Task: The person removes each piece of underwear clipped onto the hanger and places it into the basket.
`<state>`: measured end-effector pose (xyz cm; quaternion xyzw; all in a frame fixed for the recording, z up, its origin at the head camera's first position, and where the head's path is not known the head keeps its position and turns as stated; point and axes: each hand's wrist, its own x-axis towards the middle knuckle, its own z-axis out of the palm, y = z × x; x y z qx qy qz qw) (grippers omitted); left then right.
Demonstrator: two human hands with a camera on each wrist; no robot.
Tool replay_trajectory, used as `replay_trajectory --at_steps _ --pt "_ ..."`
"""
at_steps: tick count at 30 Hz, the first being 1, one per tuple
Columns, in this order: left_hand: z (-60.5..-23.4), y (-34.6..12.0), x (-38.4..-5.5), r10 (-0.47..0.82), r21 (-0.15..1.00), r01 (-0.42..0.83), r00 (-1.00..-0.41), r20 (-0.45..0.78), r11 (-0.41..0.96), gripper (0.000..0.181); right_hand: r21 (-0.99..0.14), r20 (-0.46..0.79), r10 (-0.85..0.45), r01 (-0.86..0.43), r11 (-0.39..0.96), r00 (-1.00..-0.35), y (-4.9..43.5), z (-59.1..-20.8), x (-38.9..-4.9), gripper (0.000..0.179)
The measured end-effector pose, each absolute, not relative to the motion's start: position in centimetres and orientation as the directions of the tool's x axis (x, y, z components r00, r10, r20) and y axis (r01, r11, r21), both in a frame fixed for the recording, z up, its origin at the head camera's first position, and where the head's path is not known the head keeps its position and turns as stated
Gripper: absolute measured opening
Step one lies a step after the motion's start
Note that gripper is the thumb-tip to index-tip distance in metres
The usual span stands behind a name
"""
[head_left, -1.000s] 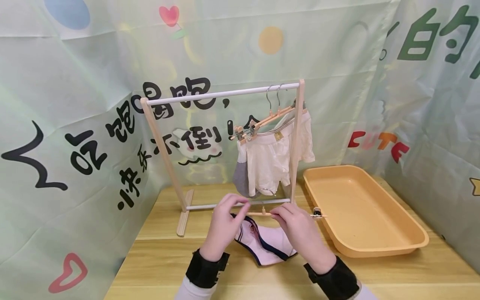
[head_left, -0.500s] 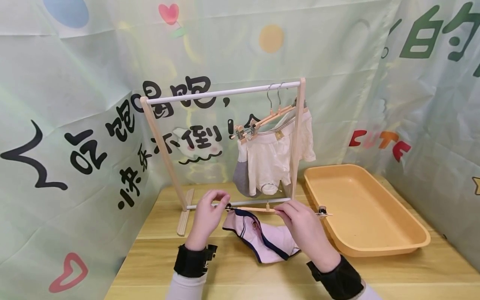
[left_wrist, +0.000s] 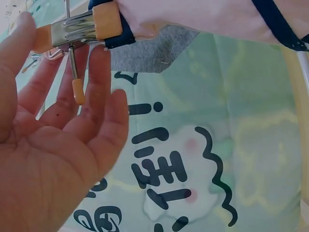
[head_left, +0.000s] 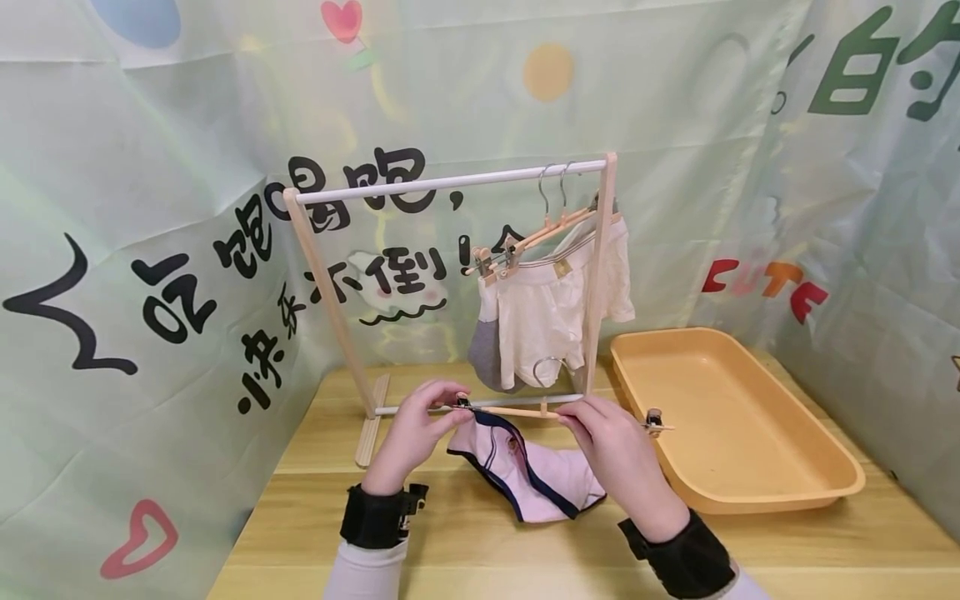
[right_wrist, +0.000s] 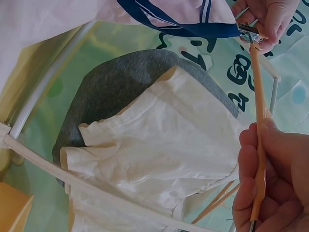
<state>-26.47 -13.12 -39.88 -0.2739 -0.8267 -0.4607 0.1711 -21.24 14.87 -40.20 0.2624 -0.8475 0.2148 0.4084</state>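
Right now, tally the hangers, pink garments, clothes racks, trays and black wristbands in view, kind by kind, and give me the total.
Hangers: 3
Pink garments: 1
Clothes racks: 1
Trays: 1
Black wristbands: 2
Total: 8

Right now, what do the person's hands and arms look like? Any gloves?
No gloves: the left hand and right hand are bare. A wide black band goes round each wrist: the left wristband and right wristband each have a small dark piece sticking out on the inner side. Behind them are pale sleeves: the left sleeve and a bit of the right sleeve.
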Motion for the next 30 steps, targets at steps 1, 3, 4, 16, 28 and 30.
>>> replay_trajectory --at_steps 1,3,4,16,28,30 --pt "-39.9 -13.1 -26.5 0.290 0.672 0.606 -0.794 0.533 0.425 0.025 -0.150 0.806 -0.270 -0.623 0.767 -0.526 14.9 -40.2 -21.2 0.008" --pt "-39.9 -13.1 -26.4 0.278 0.680 0.598 -0.801 0.530 0.424 0.024 -0.151 0.808 -0.271 -0.628 0.763 -0.523 14.8 -40.3 -21.2 0.009" --pt "-39.8 -13.1 -26.4 0.273 0.684 0.594 -0.803 0.529 0.423 0.023 -0.152 0.809 -0.271 -0.631 0.761 -0.522 14.8 -40.3 -21.2 0.009" --pt "-36.8 -11.7 -23.7 0.210 0.674 0.574 -0.811 0.546 0.466 0.011 -0.175 0.795 -0.262 -0.620 0.765 -0.547 14.6 -40.4 -21.2 0.007" --pt "-39.7 -12.5 -26.2 0.190 0.688 0.568 -0.815 0.548 0.451 0.011 -0.206 0.776 -0.255 -0.613 0.763 -0.577 14.5 -40.5 -21.3 0.008" --pt "-39.7 -12.6 -26.3 0.194 0.688 0.571 -0.813 0.548 0.447 0.010 -0.209 0.777 -0.253 -0.617 0.759 -0.576 14.4 -40.6 -21.3 0.008"
